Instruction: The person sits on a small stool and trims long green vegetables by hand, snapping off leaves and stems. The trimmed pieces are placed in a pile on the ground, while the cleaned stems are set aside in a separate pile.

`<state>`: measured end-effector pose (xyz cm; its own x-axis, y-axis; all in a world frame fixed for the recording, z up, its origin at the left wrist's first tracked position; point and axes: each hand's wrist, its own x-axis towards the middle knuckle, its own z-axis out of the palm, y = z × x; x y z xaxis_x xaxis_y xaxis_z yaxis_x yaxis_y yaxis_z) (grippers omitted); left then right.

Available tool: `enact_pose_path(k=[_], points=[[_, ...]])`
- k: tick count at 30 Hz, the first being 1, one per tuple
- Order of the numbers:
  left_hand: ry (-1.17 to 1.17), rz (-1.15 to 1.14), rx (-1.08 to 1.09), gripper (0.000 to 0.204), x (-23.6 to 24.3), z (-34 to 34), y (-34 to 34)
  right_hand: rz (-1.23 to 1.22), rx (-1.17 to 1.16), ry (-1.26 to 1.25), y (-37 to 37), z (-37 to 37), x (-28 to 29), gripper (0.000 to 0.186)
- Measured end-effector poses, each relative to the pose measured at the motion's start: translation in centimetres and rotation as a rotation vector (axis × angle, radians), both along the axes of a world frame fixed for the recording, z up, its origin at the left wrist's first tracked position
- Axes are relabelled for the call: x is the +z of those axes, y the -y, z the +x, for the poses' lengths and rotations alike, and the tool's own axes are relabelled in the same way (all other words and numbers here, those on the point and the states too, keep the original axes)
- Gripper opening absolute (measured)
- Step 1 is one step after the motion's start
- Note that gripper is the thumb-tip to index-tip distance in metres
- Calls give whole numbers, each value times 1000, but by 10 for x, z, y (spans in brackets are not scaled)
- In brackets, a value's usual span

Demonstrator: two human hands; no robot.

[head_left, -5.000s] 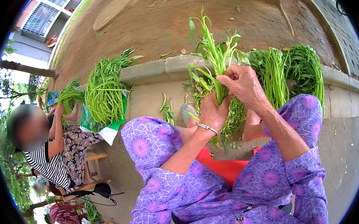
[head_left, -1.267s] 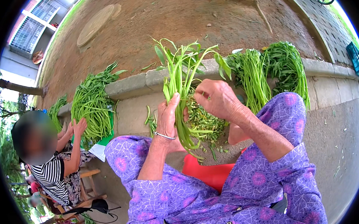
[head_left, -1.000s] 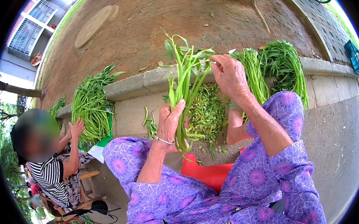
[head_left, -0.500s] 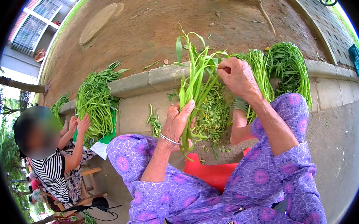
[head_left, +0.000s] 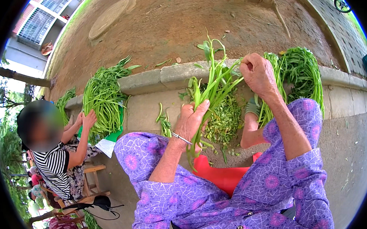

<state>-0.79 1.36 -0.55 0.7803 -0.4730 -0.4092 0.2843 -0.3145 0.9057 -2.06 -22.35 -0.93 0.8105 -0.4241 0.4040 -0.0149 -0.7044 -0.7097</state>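
Observation:
A loose bunch of long green water spinach stalks (head_left: 209, 90) stands slanted in my left hand (head_left: 193, 119), whose fingers and thumb are wrapped round its lower part. Its leafy tips point away from me, and the cut ends hang below the fist. My right hand (head_left: 259, 75) is closed in a pinch at the bunch's right edge, touching the leaf tips; what lies between its fingertips is too small to make out. Beneath the bunch, a heap of plucked green leaves (head_left: 223, 122) covers the ground between my feet.
Larger water spinach bundles (head_left: 301, 73) lean over the stone kerb (head_left: 144, 81) at the right. At the left, a person in a striped top (head_left: 53, 162) handles another pile of greens (head_left: 103, 89). A red seat (head_left: 220, 177) shows between my legs. Bare soil (head_left: 179, 27) stretches beyond the kerb.
My right hand has moved slightly right and stays pinched at the bunch's edge. The bunch in my left hand has tilted a little to the right. The whole view has shifted slightly.

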Motion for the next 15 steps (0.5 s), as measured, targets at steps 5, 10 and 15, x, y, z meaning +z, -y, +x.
enact_pose_path(k=[5,10,15], points=[[-37,-59,13,36,-4,2,0,270,-10,-56,0,1,2,20],[-135,-184,83,35,3,3,-5,213,-137,38,24,0,8,23],[-159,-341,159,37,-5,15,-13,368,109,-126,5,-9,14,24]])
